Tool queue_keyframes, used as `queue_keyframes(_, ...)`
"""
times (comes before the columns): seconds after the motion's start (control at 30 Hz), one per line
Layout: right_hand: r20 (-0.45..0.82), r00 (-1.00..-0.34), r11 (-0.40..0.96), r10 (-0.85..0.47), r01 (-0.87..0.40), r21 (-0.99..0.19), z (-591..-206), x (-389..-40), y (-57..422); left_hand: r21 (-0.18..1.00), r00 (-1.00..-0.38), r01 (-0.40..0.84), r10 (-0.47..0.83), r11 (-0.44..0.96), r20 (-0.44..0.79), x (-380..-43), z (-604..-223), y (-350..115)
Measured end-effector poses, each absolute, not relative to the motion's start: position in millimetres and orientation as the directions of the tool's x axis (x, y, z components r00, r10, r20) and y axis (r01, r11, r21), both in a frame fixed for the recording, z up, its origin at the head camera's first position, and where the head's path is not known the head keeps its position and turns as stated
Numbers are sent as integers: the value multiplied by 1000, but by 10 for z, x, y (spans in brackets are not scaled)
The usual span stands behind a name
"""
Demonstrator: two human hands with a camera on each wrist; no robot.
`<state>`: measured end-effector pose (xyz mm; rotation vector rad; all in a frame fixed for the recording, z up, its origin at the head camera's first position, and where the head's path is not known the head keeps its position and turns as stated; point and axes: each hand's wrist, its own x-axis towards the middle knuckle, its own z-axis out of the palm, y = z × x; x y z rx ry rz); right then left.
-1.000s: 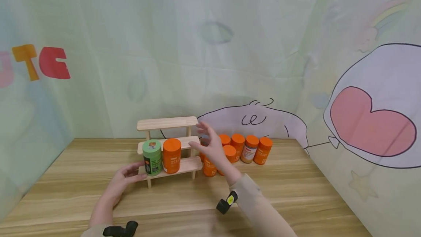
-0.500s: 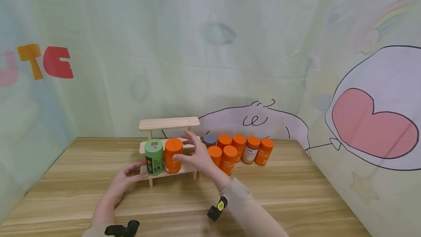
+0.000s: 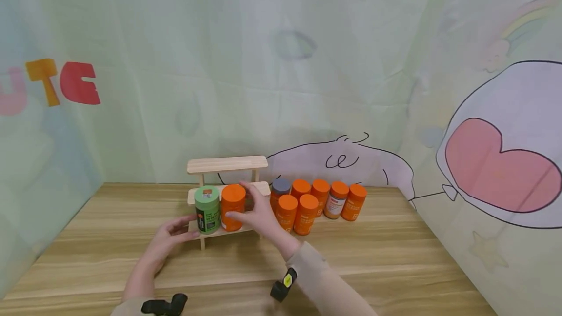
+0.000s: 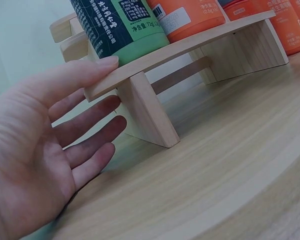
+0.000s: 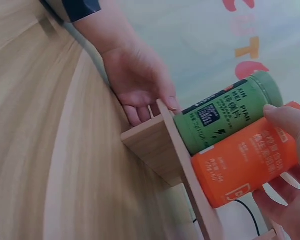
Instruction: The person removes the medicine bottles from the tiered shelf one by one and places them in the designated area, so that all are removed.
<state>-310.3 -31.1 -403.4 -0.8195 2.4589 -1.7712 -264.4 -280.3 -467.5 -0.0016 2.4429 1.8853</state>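
A three-tier wooden display rack stands on the table. Its lowest board carries a green bottle at the left and an orange bottle beside it, both upright. My left hand holds the left end of that board; in the left wrist view the thumb lies on top and the fingers are below and beside the rack's leg. Around the orange bottle's right side, my right hand grips it, thumb in front and fingers behind. The right wrist view shows the orange bottle close against the green bottle.
Several orange-capped bottles cluster on the table right of the rack, with one grey-capped bottle among them. A printed fabric backdrop hangs behind the wood-grain table.
My right hand has moved left from beside the rack to the orange bottle and taken hold of it. The left hand keeps its place at the rack's end.
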Motion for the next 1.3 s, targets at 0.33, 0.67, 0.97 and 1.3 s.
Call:
queue_keyframes(0.33, 328, -863, 239, -385, -437, -867, -4099, -3075, -333, 964, -999, -21, 31, 267, -30, -2647, -4671, -2795)
queue_keyframes(0.67, 332, -873, 274, -357, -437, -856, -4094, -3046, -351, 964, -999, -19, 31, 264, -29, -2659, -4684, -2800)
queue_keyframes(0.97, 334, -876, 268, -349, -435, -860, -4094, -3042, -360, 962, -999, -21, 33, 272, -31, -2668, -4694, -2803)
queue_keyframes(1.3, 334, -868, 239, -368, -436, -868, -4096, -3042, -325, 961, -999, -17, 22, 274, -24, -2663, -4698, -2807)
